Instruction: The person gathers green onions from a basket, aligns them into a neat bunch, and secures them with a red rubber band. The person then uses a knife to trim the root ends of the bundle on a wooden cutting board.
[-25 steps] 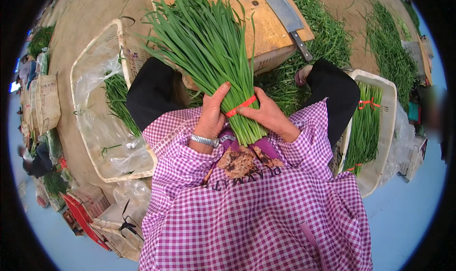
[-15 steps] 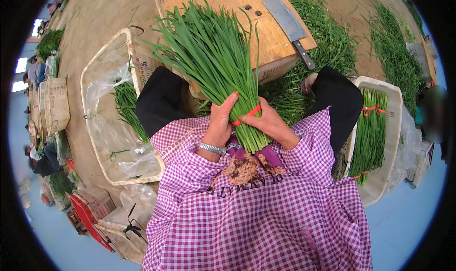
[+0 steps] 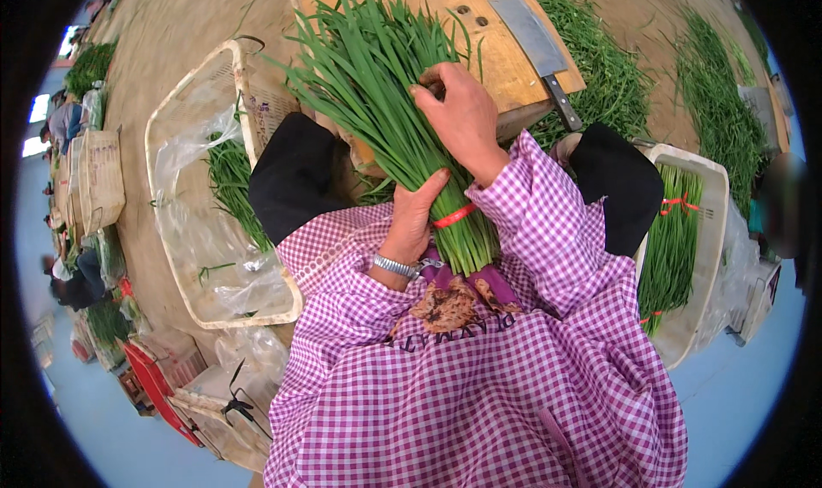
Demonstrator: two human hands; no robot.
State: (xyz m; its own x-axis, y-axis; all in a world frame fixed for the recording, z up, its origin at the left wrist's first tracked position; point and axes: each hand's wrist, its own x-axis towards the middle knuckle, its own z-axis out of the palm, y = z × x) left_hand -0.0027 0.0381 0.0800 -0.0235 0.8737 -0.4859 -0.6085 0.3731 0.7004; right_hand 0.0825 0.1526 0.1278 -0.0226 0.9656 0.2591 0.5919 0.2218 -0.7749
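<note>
A bunch of garlic chives (image 3: 385, 111) rests across my lap, leaf tips pointing up and left, pale cut ends toward me. A red band (image 3: 454, 216) rings it near the cut ends. My left hand (image 3: 413, 218), with a metal watch band at the wrist, is wrapped around the bunch from the left, just above the band. Over the upper leaves, my right hand (image 3: 462, 116) has curled fingers, thumb and forefinger bent toward each other. Whether a leaf is between them is hard to see.
Ahead, a cleaver (image 3: 535, 43) lies on a wooden board (image 3: 479, 60). Loose greens (image 3: 612, 86) cover the ground beside it. A plastic-lined crate (image 3: 154, 163) with some chives stands left; another crate (image 3: 715, 231) at right holds banded chives (image 3: 672, 248).
My right hand has left the red band and moved up to the leaves. My left hand stays around the bunch. The view has shifted slightly.
</note>
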